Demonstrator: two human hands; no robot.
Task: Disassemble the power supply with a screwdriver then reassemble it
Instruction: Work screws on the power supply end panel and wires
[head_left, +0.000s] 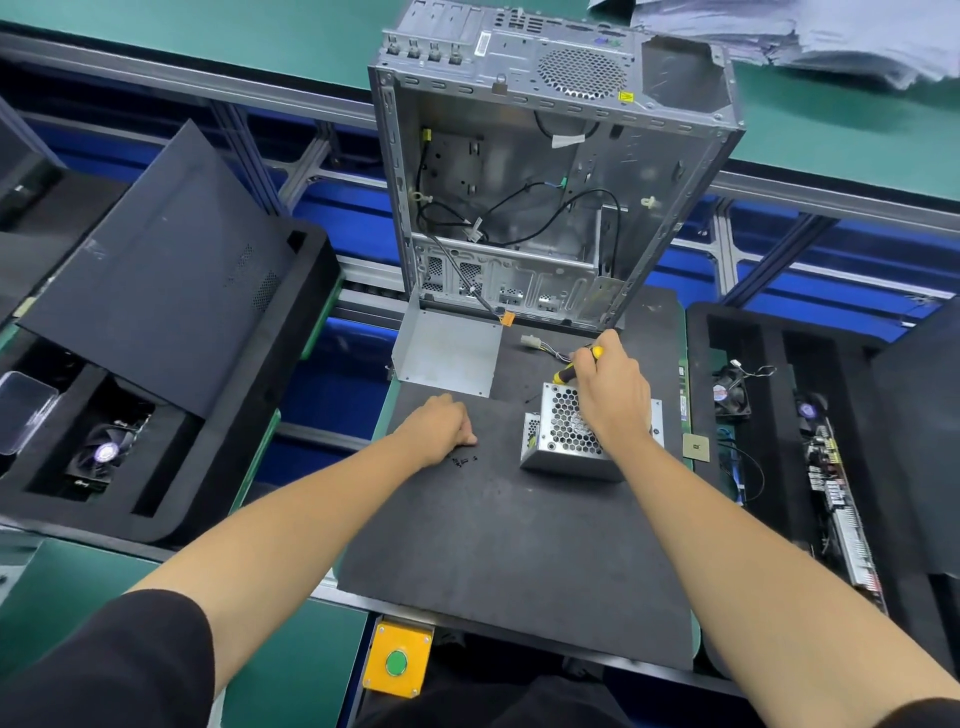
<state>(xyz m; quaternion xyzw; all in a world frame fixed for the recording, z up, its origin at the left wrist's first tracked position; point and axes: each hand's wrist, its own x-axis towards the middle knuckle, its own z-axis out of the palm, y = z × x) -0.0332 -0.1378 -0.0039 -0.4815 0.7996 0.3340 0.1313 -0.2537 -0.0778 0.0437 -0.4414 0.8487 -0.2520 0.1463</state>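
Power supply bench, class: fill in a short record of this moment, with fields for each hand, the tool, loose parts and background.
right hand: grips screwdriver over power supply
left hand: curled, resting on black mat
loose parts: small dark screws beside left hand
removed cover: lies on mat
background: open computer case, upright

1. An open case (550, 171) stands upright at the far end of the mat (498, 545), loose cables inside.
2. A button box (397, 660) sits at the near edge.
3. Left, a panel (161, 270) leans over a tray (171, 499) holding a fan (106, 452).
4. Right, another fan (731, 392).
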